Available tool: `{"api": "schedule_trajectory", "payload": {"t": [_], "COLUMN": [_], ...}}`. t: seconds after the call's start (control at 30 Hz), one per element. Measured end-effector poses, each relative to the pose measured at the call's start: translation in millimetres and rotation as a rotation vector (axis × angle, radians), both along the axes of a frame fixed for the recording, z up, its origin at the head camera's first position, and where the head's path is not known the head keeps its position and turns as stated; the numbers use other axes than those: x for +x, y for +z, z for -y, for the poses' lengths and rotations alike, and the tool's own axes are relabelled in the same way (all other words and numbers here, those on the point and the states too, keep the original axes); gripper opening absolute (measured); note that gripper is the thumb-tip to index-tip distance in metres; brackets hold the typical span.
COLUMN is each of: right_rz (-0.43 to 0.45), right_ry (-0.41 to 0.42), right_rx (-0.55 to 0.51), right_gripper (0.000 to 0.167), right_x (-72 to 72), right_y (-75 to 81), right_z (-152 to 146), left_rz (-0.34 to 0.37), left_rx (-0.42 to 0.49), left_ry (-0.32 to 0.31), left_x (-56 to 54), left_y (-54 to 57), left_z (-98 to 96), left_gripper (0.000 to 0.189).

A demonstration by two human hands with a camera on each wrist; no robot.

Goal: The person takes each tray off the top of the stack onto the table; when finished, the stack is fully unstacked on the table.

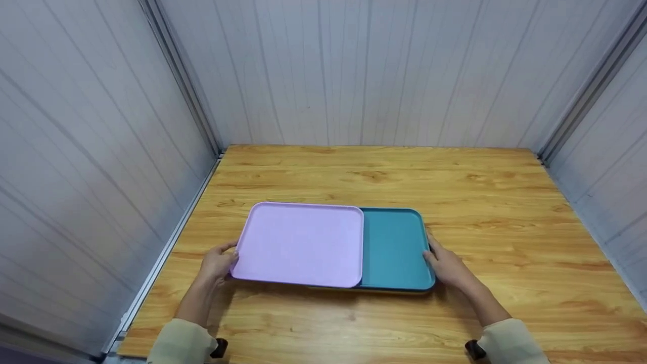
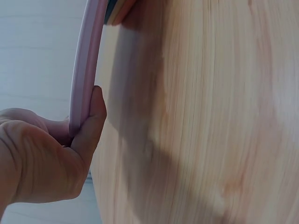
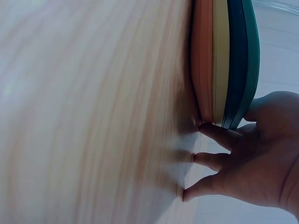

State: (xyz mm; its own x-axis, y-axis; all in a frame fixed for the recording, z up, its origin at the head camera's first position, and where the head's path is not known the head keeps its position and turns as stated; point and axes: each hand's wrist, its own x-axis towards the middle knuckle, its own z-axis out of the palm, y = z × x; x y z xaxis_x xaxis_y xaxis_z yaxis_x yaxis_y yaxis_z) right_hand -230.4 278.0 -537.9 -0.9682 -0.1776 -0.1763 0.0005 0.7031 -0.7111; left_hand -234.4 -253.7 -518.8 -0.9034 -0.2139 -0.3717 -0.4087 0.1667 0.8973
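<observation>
A lilac tray sits offset to the left over a stack of trays, its left part raised clear of the table in the left wrist view. My left hand grips its left edge, thumb on one side and fingers under it. The teal tray tops the stack, its left part hidden by the lilac one. Below it show dark blue, yellow and orange edges. At the stack's right side, my right hand rests its thumb at the teal rim, with spread, fairly straight fingers touching the table.
The stack lies on a wood-grain table near its middle front. Pale panel walls close off the back and both sides, with metal strips at the corners.
</observation>
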Motion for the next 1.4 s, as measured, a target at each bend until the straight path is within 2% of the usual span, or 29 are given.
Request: {"api": "schedule_trajectory", "payload": {"t": [0.67, 0.97, 1.13, 1.4], "right_rz": [0.000, 0.012, 0.016, 0.023], "right_ry": [0.005, 0.005, 0.002, 0.004], "right_rx": [0.003, 0.006, 0.005, 0.006], "right_gripper": [0.061, 0.061, 0.061, 0.062], "right_x": [0.4, -1.4, -1.6, -1.3], "right_y": [-0.1, -0.7, -1.1, -0.2], "right_z": [-0.8, -0.8, -1.7, -0.9], "left_rz": [0.039, 0.036, 0.046, 0.109], "left_rx": [-0.069, -0.065, -0.080, -0.077], "left_ry": [0.021, 0.090, 0.082, 0.064], "left_x": [8.0, 12.6, 15.7, 19.0], "left_y": [-1.5, -3.2, -0.2, 6.3], "left_z": [57.4, 83.6, 96.7, 118.0], "left_gripper": [0.051, 0.052, 0.052, 0.053]}}
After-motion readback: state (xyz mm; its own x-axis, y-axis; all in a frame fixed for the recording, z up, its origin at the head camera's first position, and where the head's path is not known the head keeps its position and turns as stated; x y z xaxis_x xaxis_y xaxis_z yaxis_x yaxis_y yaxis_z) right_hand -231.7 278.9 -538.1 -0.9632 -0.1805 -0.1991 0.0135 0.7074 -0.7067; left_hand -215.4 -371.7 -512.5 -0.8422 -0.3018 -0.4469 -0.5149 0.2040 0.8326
